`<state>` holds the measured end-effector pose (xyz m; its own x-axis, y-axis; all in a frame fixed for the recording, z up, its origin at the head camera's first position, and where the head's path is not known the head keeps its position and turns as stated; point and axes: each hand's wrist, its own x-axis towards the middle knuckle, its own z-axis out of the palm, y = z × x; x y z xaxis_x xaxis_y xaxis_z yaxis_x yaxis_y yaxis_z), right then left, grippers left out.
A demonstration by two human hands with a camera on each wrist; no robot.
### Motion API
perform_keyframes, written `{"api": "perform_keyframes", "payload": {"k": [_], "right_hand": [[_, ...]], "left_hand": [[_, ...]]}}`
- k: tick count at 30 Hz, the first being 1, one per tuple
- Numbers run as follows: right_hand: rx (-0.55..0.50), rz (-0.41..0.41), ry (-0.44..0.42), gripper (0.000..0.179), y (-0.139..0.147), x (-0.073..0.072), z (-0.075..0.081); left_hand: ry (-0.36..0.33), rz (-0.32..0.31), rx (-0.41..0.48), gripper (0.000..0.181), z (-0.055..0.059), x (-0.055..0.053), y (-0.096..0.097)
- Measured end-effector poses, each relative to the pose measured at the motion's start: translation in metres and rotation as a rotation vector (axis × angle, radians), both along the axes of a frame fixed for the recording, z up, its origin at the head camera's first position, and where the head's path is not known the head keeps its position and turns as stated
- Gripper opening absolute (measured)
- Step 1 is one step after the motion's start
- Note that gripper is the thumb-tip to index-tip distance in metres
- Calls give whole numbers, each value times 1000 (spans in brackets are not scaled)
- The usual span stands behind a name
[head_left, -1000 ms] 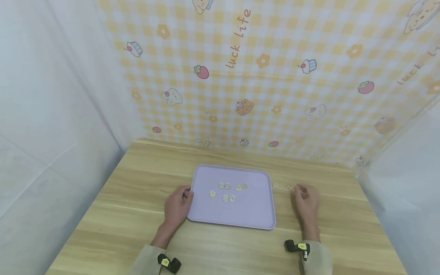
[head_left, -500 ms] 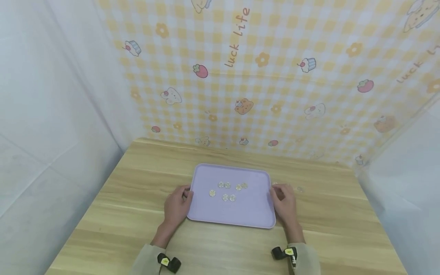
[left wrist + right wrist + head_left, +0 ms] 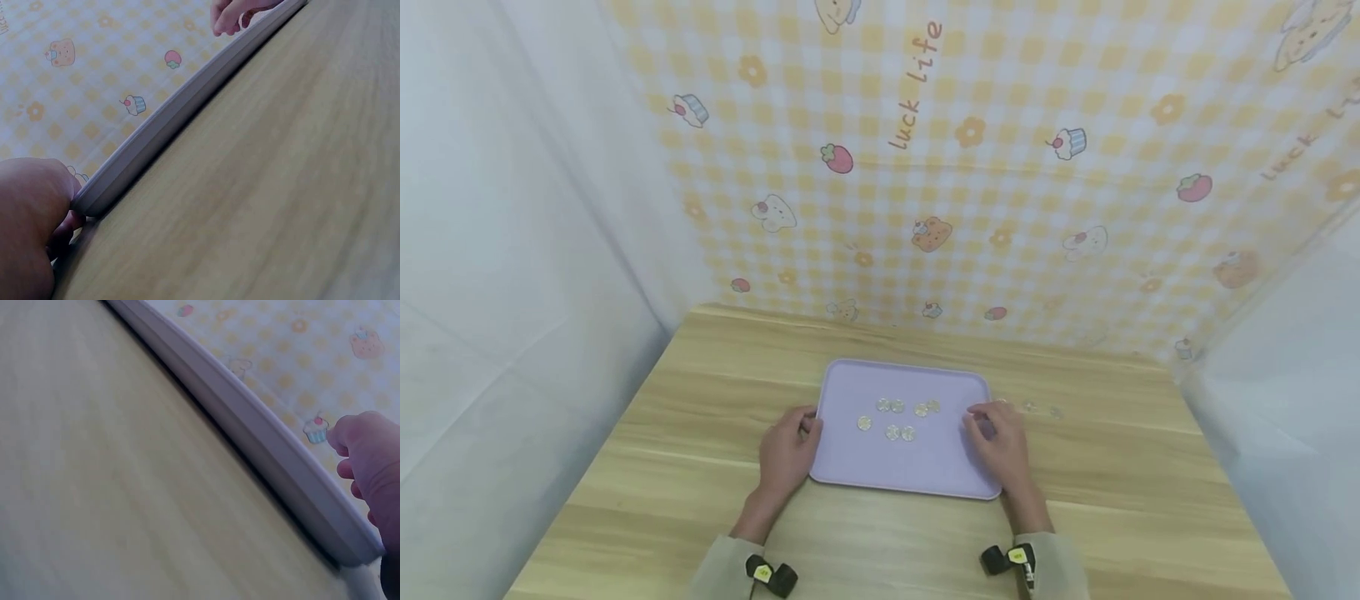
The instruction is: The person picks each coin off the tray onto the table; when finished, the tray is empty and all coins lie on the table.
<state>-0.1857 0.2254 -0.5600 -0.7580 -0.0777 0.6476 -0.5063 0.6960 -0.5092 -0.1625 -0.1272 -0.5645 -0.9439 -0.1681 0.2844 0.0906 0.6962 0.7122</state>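
Note:
My left hand [image 3: 787, 450] grips the left rim of a lilac tray [image 3: 940, 467] that lies flat on the table; the left wrist view shows the left thumb [image 3: 37, 187] at the tray's corner. Several silvery coins [image 3: 892, 432] lie flat near the tray's middle. Over the tray's right edge hovers my right hand [image 3: 1002, 442], fingers loosely bent and thumb apart from them, with no coin visible in it. To its right, a short row of coins [image 3: 1056, 412] lies on the wood, the nearest one partly hidden by the hand.
The wood-grain table [image 3: 715, 375] extends around the tray. A yellow checked cloth [image 3: 880, 200] with cartoon prints hangs behind it. White sheets [image 3: 512, 250] hang at both sides. Each wrist wears a small black camera [image 3: 771, 575].
My right hand has moved left from the coins on the table, past the tray's right rim, to above the tray. A coin at the row's right end has come into view. My left hand stays put.

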Motion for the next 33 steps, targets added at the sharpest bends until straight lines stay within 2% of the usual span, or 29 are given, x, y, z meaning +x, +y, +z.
{"api": "perform_keyframes", "payload": {"k": [4,8,13,20,27,33], "right_hand": [[61,25,7,17,-9,0,1],[94,32,-30,15,-17,2,3],[138,84,-92,21,-32,7,4],[184,131,-247,33,-55,16,2],[204,122,-195,23,-63,16,-5],[200,138,-180,27,-68,17,-2]], "left_hand": [[-51,8,18,25,4,2,1],[-91,12,17,27,6,3,2],[-80,0,5,26,5,1,2],[-59,8,16,26,5,3,4],[-63,0,19,25,6,3,6],[-56,12,9,25,7,3,4]]}}
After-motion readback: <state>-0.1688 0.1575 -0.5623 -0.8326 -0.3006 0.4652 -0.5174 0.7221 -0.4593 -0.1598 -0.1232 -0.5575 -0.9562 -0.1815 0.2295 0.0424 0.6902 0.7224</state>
